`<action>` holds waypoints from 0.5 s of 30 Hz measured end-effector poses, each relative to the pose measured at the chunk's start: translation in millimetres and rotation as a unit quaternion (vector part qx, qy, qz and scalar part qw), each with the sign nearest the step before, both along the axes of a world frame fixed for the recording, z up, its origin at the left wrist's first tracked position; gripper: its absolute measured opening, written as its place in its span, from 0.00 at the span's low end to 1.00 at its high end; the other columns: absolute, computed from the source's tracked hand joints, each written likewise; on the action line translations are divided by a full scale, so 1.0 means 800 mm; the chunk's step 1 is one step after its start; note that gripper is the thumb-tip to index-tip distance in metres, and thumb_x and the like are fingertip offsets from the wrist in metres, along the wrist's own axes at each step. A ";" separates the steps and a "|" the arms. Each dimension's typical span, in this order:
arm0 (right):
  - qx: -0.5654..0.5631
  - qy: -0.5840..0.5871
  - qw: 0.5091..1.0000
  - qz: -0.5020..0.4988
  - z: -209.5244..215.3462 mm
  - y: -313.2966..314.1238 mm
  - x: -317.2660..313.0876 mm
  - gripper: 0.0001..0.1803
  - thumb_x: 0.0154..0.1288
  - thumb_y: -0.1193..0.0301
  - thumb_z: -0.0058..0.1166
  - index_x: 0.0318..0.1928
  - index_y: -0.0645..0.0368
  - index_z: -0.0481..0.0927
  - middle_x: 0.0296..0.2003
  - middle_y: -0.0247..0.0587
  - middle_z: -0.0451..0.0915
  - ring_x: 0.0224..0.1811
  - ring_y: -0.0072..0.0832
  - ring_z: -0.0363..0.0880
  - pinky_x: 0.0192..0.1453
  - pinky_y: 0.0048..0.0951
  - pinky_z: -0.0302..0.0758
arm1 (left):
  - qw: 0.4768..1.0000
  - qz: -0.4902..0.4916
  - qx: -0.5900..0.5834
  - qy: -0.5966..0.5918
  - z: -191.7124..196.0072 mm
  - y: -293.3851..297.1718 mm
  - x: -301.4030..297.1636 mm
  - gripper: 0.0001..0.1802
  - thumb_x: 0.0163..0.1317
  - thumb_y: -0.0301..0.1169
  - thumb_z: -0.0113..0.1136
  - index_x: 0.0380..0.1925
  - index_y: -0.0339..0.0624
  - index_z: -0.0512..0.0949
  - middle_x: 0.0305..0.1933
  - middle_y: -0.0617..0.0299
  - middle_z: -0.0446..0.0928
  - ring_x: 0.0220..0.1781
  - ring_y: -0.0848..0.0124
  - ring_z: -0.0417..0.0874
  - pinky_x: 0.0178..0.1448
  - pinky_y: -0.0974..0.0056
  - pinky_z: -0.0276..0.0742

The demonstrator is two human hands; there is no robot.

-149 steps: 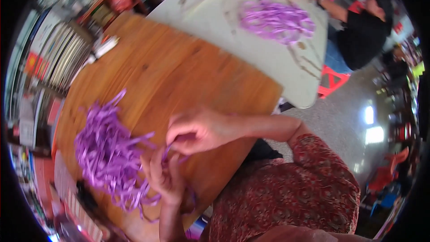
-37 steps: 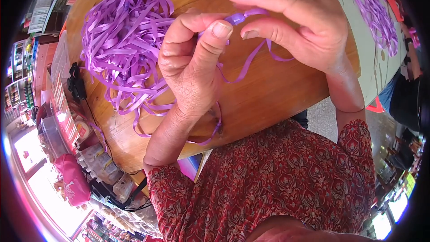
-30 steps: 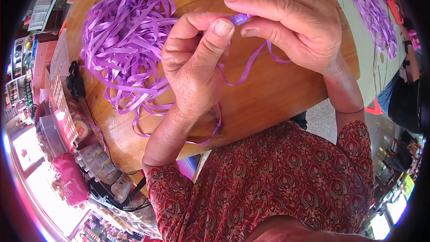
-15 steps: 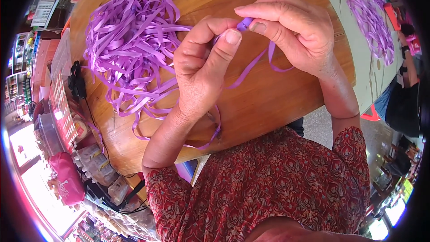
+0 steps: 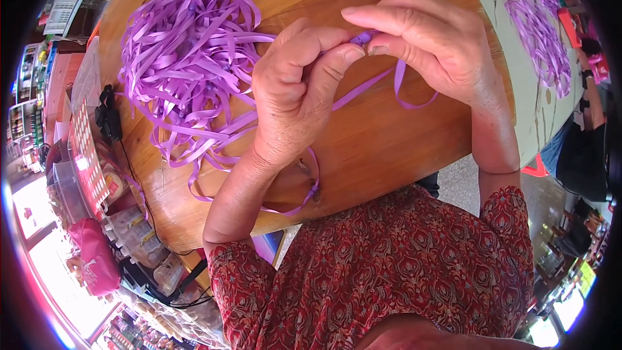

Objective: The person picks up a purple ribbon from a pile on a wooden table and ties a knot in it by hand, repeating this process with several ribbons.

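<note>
Purple thin plastic ribbon strip [image 5: 372,84] is pinched by both hands, left hand [image 5: 295,91] and right hand [image 5: 427,45], fingertips closed on it, right of the purple ribbon heap [image 5: 188,58] on the round wooden surface [image 5: 382,149].

place: market stall | signs: stocked goods shelves [image 5: 32,110], round wooden table [image 5: 389,155], plastic stool [image 5: 536,167]

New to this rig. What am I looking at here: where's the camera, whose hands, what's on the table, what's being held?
No machine: one wide fisheye camera worn on a person's head, looking down, so straight edges bend. The forearms from the lower edge are the wearer's own. The left hand and right hand meet fingertip to fingertip, pinching one purple ribbon strip that trails below them. On the round wooden table lies a loose pile of purple ribbons. More ribbons lie on a pale table beyond.
</note>
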State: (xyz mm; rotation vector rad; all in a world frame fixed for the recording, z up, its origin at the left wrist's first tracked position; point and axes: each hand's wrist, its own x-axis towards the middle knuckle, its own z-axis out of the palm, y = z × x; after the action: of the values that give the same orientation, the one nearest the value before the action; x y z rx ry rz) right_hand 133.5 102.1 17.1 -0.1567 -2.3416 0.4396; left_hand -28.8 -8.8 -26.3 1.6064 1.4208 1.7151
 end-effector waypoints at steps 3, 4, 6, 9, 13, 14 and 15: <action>0.055 -0.053 0.997 -0.009 0.002 0.001 0.004 0.18 0.48 0.75 0.68 0.43 0.59 0.85 0.30 0.38 0.79 0.31 0.31 0.77 0.32 0.28 0.73 | 0.999 -0.011 0.007 0.032 0.002 0.001 -0.002 0.04 0.59 0.23 0.66 0.34 0.38 0.81 0.22 0.65 0.71 0.24 0.73 0.69 0.30 0.69 0.67; 0.054 -0.050 0.997 -0.008 0.001 0.002 0.004 0.18 0.47 0.75 0.69 0.43 0.59 0.85 0.30 0.37 0.79 0.31 0.31 0.77 0.32 0.28 0.73 | 0.999 -0.013 0.017 0.036 0.002 0.002 -0.003 0.05 0.59 0.23 0.66 0.34 0.38 0.81 0.21 0.65 0.72 0.24 0.73 0.69 0.30 0.69 0.67; 0.058 -0.042 0.997 -0.007 0.000 0.003 0.004 0.18 0.47 0.75 0.69 0.42 0.59 0.84 0.30 0.37 0.79 0.31 0.31 0.77 0.32 0.28 0.73 | 0.999 -0.018 0.022 0.035 0.004 0.003 -0.003 0.06 0.58 0.23 0.67 0.35 0.37 0.81 0.22 0.65 0.72 0.24 0.72 0.70 0.30 0.69 0.67; 0.046 -0.038 0.998 0.006 -0.002 0.004 0.005 0.17 0.47 0.75 0.69 0.42 0.59 0.84 0.31 0.38 0.79 0.31 0.32 0.77 0.33 0.29 0.72 | 0.999 -0.033 0.006 0.041 0.009 0.002 -0.003 0.07 0.58 0.23 0.67 0.36 0.37 0.81 0.22 0.65 0.72 0.25 0.72 0.70 0.31 0.69 0.67; 0.054 -0.046 0.997 0.012 -0.002 0.005 0.007 0.16 0.48 0.75 0.69 0.40 0.60 0.83 0.31 0.38 0.79 0.31 0.33 0.76 0.33 0.31 0.71 | 0.993 -0.044 -0.014 0.107 0.014 0.002 -0.009 0.06 0.59 0.24 0.66 0.36 0.38 0.81 0.23 0.64 0.72 0.26 0.71 0.71 0.32 0.68 0.67; 0.058 -0.048 0.997 0.010 -0.002 0.006 0.007 0.16 0.48 0.74 0.68 0.39 0.61 0.83 0.31 0.38 0.79 0.31 0.33 0.76 0.33 0.31 0.71 | 0.991 -0.042 -0.017 0.123 0.015 0.002 -0.010 0.05 0.59 0.24 0.65 0.36 0.38 0.81 0.23 0.63 0.72 0.26 0.70 0.71 0.32 0.68 0.67; 0.066 -0.047 0.997 0.008 -0.002 0.006 0.007 0.15 0.48 0.74 0.68 0.39 0.61 0.83 0.31 0.38 0.79 0.30 0.33 0.76 0.33 0.31 0.71 | 0.992 -0.046 -0.016 0.115 0.014 0.004 -0.011 0.05 0.59 0.24 0.65 0.36 0.38 0.81 0.23 0.63 0.72 0.25 0.70 0.71 0.31 0.67 0.67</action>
State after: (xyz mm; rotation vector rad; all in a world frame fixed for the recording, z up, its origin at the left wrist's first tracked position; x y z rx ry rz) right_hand 138.7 107.1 15.5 -0.0974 -2.4573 0.2901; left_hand -37.6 -5.9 -15.1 1.8699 1.4441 1.4858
